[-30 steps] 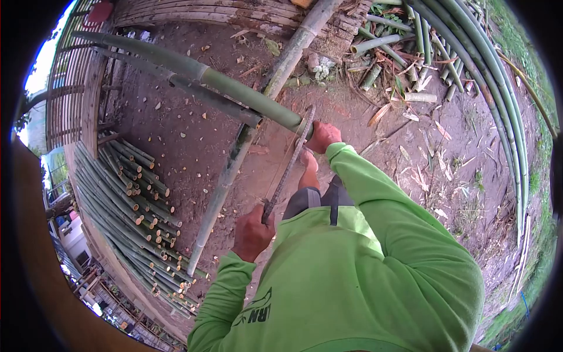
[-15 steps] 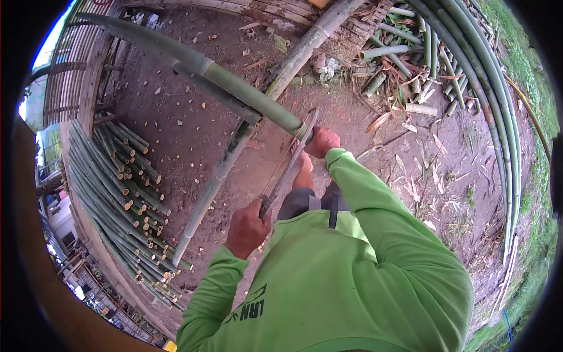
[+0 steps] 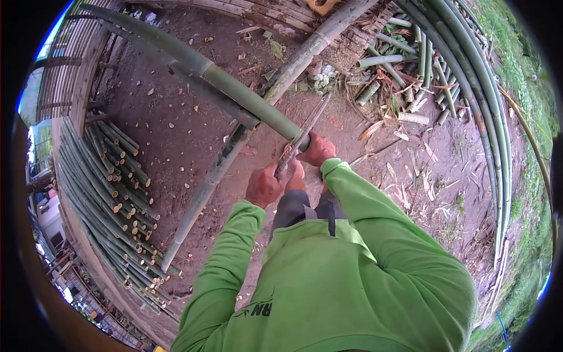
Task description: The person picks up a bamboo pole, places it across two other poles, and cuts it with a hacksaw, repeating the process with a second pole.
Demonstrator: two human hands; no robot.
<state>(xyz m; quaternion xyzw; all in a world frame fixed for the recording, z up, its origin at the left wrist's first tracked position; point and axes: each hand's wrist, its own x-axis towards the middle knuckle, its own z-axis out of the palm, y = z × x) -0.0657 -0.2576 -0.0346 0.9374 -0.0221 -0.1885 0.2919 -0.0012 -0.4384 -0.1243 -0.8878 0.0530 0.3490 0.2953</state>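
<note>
Over bare dirt, near my feet: left hand point(image 3: 263, 186) has its fingers closed round the handle end of a saw point(image 3: 311, 123); right hand point(image 3: 318, 149) has its fingers closed on the near end of a thick green pole point(image 3: 240, 91). Both hands near each other, neither one open.

Pole location: crosses over a slanting support pole point(image 3: 205, 190), near end sticking out past it toward me, far end off to the upper left. A darker, shorter pole point(image 3: 217, 98) sits just beside it, on its left.

Saw lies across the green pole close to my right hand, tip pointing up and away. Cut depth: can't tell, too small and partly hidden by saw and fingers.

Step in hand, my judgement: sawing across the pole close to its end, left hand working the saw, right one steadying. Next move calls for a straight stroke along the same line, firm hold on the end so the pole doesn't roll on the support, and right fingers clear of the blade. Main risk: blade hopping out toward those fingers.

Around: stack of poles point(image 3: 105, 202) on the left, cut ends facing me; short offcuts point(image 3: 381, 60) upper right; long poles point(image 3: 497, 111) far right.
</note>
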